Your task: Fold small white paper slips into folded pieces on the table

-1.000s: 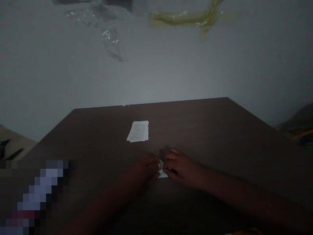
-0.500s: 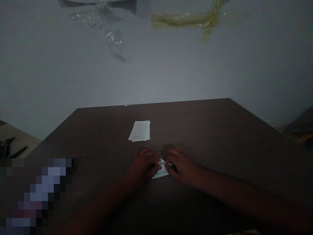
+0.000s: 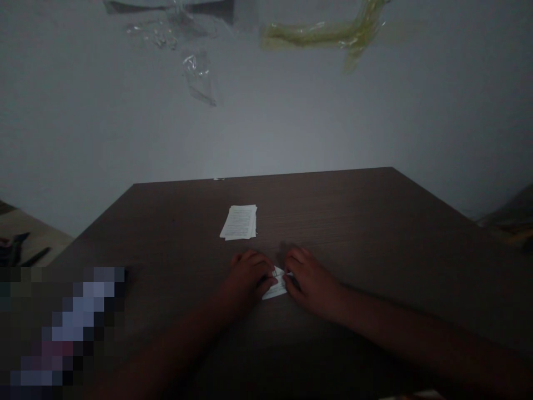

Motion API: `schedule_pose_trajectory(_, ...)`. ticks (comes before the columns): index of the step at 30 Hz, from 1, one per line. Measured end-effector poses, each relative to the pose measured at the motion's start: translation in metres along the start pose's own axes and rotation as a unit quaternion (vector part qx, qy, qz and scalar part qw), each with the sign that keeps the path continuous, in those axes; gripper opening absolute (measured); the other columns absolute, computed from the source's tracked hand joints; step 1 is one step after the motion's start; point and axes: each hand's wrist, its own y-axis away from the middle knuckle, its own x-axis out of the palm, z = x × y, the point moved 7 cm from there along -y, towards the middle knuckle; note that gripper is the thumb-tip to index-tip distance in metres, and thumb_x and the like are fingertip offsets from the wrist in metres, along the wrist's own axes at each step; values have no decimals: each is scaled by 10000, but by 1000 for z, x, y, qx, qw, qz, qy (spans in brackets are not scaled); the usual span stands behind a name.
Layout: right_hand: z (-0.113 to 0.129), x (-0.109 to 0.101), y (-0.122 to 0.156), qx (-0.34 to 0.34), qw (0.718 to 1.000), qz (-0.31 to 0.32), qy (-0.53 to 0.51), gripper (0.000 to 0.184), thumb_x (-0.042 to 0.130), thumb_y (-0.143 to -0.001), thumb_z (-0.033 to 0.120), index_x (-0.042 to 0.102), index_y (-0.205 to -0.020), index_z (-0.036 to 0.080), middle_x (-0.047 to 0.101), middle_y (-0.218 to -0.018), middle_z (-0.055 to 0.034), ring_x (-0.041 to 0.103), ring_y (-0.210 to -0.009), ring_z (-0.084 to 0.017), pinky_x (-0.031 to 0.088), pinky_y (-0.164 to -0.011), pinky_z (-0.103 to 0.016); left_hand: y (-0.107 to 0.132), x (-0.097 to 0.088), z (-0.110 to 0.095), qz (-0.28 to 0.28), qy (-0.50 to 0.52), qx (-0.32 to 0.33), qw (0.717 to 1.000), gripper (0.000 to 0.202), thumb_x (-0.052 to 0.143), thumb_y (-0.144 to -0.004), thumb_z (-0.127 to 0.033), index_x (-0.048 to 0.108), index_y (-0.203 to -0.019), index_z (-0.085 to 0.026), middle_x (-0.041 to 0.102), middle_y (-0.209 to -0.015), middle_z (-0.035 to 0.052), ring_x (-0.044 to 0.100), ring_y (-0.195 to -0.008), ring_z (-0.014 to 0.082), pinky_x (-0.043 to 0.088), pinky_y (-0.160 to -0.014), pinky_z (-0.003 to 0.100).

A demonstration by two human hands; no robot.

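Observation:
A small printed sheet of paper, partly folded, lies low over the dark table between my two hands. My left hand pinches its left side between thumb and fingers. On the other side my right hand grips the right edge, thumb toward me and fingers curled behind. Both hands cover much of the sheet, so its full outline is hidden. Beyond them lies a loose stack of printed paper slips, slightly fanned.
The brown wooden table meets a pale wall at its far edge. Clear tape and yellow tape stick to the wall. A blurred-out object lies at the left front.
My fingers have shifted slightly on the paper, and less of it shows at its lower left. Both hands stay pinched on it; the stack has not moved on the table.

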Motion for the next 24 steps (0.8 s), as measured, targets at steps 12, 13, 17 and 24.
schedule_pose_trajectory(12,31,2,11,-110,984,-4,138,295,664,-1137,145,812,-1392,168,851,-1359,-165,779,-1276,-347,661,-1138,-538,-3,0,7,-42,-65,-19,997,151,713,-1135,-151,818,-1170,-253,850,-1298,68,714,-1280,320,506,-1146,520)
schedule_pose_trajectory(13,34,3,14,-113,983,-5,146,326,654,-1153,166,807,-1441,156,851,-1407,-178,777,-1326,-354,644,-1188,-561,-4,-1,9,-43,-68,-24,996,153,706,-1143,-163,821,-1178,-258,850,-1306,70,716,-1279,321,513,-1144,523)
schedule_pose_trajectory(17,40,6,22,-108,977,-15,185,394,618,-1193,273,813,-1500,124,824,-1548,-203,761,-1463,-370,594,-1298,-590,-4,-4,11,-46,-81,-42,995,175,677,-1161,-176,828,-1186,-262,849,-1316,78,730,-1266,324,532,-1132,523)
schedule_pose_trajectory(24,38,4,22,-91,982,8,164,436,641,-1179,316,821,-1523,116,813,-1584,-202,777,-1486,-365,568,-1350,-557,1,-7,10,-30,-76,-32,996,185,677,-1132,-147,814,-1197,-254,847,-1361,80,745,-1288,329,543,-1143,501)
